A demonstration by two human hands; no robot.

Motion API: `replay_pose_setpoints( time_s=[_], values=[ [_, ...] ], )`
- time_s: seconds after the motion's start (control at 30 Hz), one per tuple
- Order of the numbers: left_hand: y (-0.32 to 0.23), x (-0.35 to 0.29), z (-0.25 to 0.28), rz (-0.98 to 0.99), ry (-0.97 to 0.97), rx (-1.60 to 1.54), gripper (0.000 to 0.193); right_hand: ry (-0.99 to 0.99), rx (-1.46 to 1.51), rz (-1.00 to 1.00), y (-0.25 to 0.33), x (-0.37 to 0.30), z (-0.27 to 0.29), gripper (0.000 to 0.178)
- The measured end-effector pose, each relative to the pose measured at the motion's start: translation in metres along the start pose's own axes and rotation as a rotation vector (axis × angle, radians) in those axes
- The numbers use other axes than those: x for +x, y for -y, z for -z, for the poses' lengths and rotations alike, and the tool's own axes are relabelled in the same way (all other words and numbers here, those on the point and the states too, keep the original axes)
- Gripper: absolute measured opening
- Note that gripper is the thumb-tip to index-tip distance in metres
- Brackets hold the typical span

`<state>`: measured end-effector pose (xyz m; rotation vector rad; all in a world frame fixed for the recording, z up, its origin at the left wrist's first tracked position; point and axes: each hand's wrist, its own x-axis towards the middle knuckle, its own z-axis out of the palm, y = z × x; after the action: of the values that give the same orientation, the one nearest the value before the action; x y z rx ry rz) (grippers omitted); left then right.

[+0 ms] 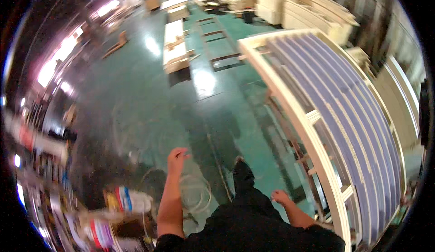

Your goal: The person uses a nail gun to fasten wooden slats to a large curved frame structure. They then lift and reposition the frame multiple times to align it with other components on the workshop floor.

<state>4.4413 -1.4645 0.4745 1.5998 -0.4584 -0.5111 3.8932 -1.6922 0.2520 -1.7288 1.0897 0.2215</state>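
My left hand (177,156) is held out over the green floor, its fingers loosely bent and slightly apart, and nothing shows in it. Lower on the right, my right hand (280,196) hangs beside my leg with the fingers curled in; I see no object in it. That hand is nearest to a long wooden frame (290,100) of pale timber on the right, but does not touch it. Blue-grey strips (349,111) with light lines between them run along the frame's length. One dark shoe (240,161) is forward on the floor below me.
Ahead, a low stack of pale boards (174,43) stands next to a dark ladder-like frame (217,43) on the floor. A coiled pale hose (199,195) lies near my left arm. Buckets (133,200) and cluttered shelving line the left. A pale wooden cabinet (312,14) stands beyond the frame.
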Motion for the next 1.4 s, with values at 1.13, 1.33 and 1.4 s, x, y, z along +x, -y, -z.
replay_pose_setpoints(
  time_s=[1.13,1.33,1.4],
  values=[
    [-0.06,1.518,-0.703,0.18,1.087,0.278,0.023,-1.16,0.328,-0.889,0.794,0.72,0.465,0.086],
    [-0.075,1.268,-0.938,-0.08,1.625,0.433,0.022,-1.232,0.478,-1.241,0.804,0.752,0.513,0.081],
    [-0.103,1.199,-1.009,-0.706,1.929,0.403,0.031,-1.228,0.528,-1.334,0.801,0.762,0.525,0.079]
  ],
)
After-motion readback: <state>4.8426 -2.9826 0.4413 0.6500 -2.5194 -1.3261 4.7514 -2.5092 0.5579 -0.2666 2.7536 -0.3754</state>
